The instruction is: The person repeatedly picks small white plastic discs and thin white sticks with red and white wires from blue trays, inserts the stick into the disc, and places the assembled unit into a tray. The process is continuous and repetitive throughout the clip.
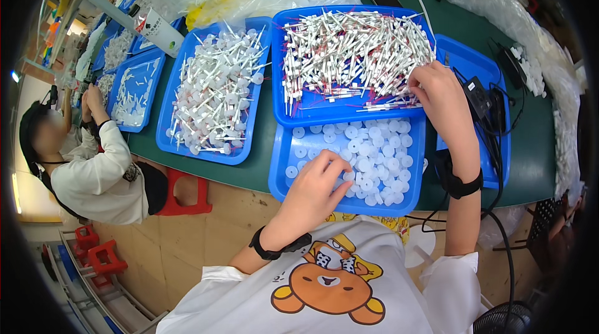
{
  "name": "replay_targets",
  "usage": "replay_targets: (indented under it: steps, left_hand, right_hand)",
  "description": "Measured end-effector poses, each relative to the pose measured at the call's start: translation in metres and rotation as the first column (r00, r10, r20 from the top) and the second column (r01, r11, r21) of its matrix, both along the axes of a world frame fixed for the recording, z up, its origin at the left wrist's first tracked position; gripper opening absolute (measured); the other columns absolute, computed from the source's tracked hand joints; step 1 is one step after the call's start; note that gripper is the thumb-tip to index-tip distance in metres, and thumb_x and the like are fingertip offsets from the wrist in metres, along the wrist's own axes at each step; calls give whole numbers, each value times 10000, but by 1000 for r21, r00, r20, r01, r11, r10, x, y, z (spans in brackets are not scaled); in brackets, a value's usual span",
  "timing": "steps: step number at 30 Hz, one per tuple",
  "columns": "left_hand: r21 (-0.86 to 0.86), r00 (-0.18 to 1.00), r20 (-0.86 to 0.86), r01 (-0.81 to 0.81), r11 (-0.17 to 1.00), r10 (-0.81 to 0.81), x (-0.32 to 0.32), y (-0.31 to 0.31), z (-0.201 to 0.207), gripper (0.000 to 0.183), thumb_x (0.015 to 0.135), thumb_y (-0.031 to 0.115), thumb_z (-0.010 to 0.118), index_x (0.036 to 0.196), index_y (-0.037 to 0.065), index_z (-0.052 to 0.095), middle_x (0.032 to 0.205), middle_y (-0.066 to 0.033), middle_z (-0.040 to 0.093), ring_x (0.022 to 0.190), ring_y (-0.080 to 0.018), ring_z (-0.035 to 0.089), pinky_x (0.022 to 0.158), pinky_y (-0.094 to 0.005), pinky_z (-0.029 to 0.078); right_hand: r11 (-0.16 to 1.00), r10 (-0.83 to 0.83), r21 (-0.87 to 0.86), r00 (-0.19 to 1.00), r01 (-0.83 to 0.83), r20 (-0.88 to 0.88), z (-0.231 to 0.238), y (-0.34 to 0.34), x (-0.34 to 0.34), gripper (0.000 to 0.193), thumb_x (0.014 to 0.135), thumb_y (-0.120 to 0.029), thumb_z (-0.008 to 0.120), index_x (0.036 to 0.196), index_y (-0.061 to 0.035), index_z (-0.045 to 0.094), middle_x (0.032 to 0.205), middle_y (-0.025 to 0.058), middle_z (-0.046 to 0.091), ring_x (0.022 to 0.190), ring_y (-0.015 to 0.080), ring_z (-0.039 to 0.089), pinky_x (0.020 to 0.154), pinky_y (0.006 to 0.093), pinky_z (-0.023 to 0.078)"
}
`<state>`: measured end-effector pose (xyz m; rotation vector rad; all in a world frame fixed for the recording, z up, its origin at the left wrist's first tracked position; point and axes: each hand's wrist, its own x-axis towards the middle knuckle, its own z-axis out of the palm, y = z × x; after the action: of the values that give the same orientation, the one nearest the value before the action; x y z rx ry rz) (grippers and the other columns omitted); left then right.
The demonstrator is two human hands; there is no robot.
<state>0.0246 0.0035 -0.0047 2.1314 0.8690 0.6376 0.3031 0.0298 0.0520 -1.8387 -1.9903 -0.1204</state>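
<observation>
While both our hands reach over the green worktop (533, 153), a blue plastic tray (251, 123) of white sticks joined to pale round discs lies farthest left of the trays before us, apart from either hand. Next comes our left hand (321, 175), over the near blue plastic tray (281, 156); its thumb and fingers curve toward each other, but we cannot tell whether a disc is pinched between them. The loose, translucent white plastic discs (380, 162) spread right from those fingertips, flat and round, so they offer no long axis, and our left hand is the nearer one. Beyond, a larger blue plastic tray (349, 117) overlaps that tray's far edge, heaped with slim white sticks with red wires (349, 53); their long axes point many ways, some at the near edge running roughly left to right. At that heap's right end is our right hand (430, 81), the nearer to it, fingers bent down onto the sticks; we cannot tell whether they grip one.
</observation>
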Motion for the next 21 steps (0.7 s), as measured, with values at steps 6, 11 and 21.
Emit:
replay_targets:
  steps: [6, 11, 21]
  left_hand:
    - [-25, 1000, 16, 4, 1000, -3, -5, 0, 0, 262, 843, 66, 789, 1050, 32, 632, 1054, -82, 658, 840, -218, 627, 735, -319, 531]
    - [0, 997, 30, -73, 997, 73, 0, -1, -9, 277, 825, 80, 813, 1029, 36, 631, 993, -74, 654, 797, -203, 624, 697, -314, 522]
    - [154, 989, 51, -143, 978, 137, 5, -9, -14, 252, 822, 102, 794, 991, 57, 613, 909, -73, 611, 757, -249, 603, 701, -381, 495]
  right_hand:
    - [998, 53, 21, 999, -53, 4, -13, -3, 6, 111, 793, 17, 707, 890, -11, 661, 905, 116, 634, 947, 322, 592, 841, 428, 489]
    - [999, -11, 48, 997, 8, 73, -6, -12, 4, 157, 789, 26, 708, 937, -7, 668, 928, 107, 617, 957, 318, 583, 843, 413, 475]
    - [916, -229, 342, 973, 210, 16, 36, -73, -32, 112, 851, -36, 710, 958, -55, 687, 918, 70, 694, 924, 275, 617, 848, 391, 433]
